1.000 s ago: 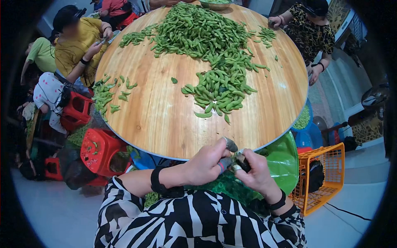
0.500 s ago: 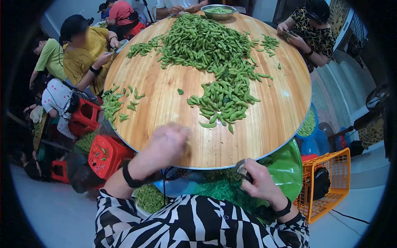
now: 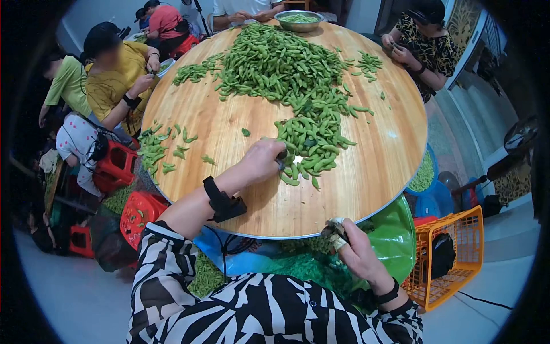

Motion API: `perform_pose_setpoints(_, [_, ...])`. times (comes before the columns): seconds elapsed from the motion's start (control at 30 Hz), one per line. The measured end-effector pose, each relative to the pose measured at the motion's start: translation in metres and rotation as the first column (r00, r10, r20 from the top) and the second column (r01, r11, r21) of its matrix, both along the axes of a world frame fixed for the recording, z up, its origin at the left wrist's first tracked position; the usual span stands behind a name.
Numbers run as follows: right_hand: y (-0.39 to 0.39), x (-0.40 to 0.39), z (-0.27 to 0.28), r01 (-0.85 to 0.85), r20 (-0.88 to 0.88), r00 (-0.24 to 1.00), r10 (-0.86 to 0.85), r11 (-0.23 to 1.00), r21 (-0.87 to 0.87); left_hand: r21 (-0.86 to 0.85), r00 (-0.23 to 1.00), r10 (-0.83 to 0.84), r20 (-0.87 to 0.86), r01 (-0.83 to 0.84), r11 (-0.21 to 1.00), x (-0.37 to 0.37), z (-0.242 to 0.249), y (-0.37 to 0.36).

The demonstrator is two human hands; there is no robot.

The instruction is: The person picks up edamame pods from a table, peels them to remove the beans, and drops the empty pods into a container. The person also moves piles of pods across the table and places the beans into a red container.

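Observation:
My left hand (image 3: 260,163) reaches over the table, with curled fingers at the left edge of the nearest green soybean pods (image 3: 315,143). Its fingertips look dark and partly wrapped; what lies between them is hidden. By the table's front edge, my right hand (image 3: 360,252) is closed, palm turned inward. Pale wrapping covers part of its fingers, and a small dark object pokes out between thumb and fingers, too small to name. A large heap of green soybean pods (image 3: 281,63) rises at the far side of the round wooden table (image 3: 229,198).
Loose pods (image 3: 152,149) lie at the left rim. A metal bowl (image 3: 299,20) stands at the back. Below the table are a green bag (image 3: 395,235), an orange crate (image 3: 452,258) and a red stool (image 3: 137,215). Co-workers sit around the table.
My left hand has moved forward and right, from above the bare near wood to the pods. A pod now lies alone near the left pods. My right hand has dropped slightly, its fingers turned.

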State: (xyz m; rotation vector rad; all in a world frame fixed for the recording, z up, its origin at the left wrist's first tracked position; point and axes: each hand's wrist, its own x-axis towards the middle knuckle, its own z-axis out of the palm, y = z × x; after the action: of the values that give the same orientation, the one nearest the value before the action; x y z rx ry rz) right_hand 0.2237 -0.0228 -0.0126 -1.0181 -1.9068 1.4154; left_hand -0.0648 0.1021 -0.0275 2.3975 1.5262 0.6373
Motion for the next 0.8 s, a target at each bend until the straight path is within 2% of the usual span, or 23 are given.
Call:
perform_pose_setpoints(0.13, [0.001, -0.003, 0.016, 0.068, -0.078, 0.994, -0.079, 0.989, -0.134, -0.083, 0.997, 0.04, 0.069, -0.034, 0.996, 0.004, 0.011, -0.013])
perform_pose_setpoints(0.2, [0.003, -0.003, 0.019, 0.094, -0.141, 0.982, -0.124, 0.974, -0.207, -0.239, 0.955, 0.143, 0.259, -0.08, 0.968, 0.009, 0.015, -0.02])
perform_pose_setpoints(0.27, [0.003, -0.003, 0.015, 0.119, -0.13, 0.98, -0.152, 0.966, -0.231, -0.262, 0.945, 0.108, 0.309, -0.024, 0.965, 0.017, 0.022, -0.03])
perform_pose_setpoints(0.33, [0.005, -0.009, 0.018, 0.109, -0.245, 0.951, -0.188, 0.947, -0.302, -0.282, 0.928, 0.074, 0.364, 0.035, 0.959, 0.028, 0.026, -0.041])
perform_pose_setpoints(0.4, [0.007, -0.013, 0.021, 0.123, -0.269, 0.938, -0.22, 0.934, -0.334, -0.391, 0.681, 0.093, 0.726, 0.298, 0.871, 0.044, 0.025, -0.057])
perform_pose_setpoints(0.47, [0.007, -0.017, 0.023, 0.121, -0.33, 0.907, -0.262, 0.912, -0.391, -0.362, 0.672, 0.038, 0.74, 0.349, 0.864, 0.054, 0.031, -0.071])
perform_pose_setpoints(0.53, [0.007, -0.019, 0.019, 0.103, -0.353, 0.9, -0.256, 0.912, -0.398, -0.454, 0.679, 0.059, 0.732, 0.421, 0.785, 0.062, 0.039, -0.081])
perform_pose_setpoints(0.6, [0.005, -0.021, 0.017, 0.057, -0.408, 0.885, -0.225, 0.922, -0.384, -0.413, 0.638, 0.038, 0.769, 0.45, 0.792, 0.066, 0.029, -0.084])
perform_pose_setpoints(0.7, [0.002, -0.021, 0.016, 0.036, -0.418, 0.883, -0.215, 0.917, -0.396, -0.464, 0.608, 0.11, 0.787, 0.464, 0.754, 0.067, 0.026, -0.087])
perform_pose_setpoints(0.8, [-0.001, -0.02, 0.012, 0.015, -0.439, 0.876, -0.201, 0.92, -0.391, -0.569, 0.637, 0.213, 0.741, 0.428, 0.702, 0.068, 0.029, -0.089])
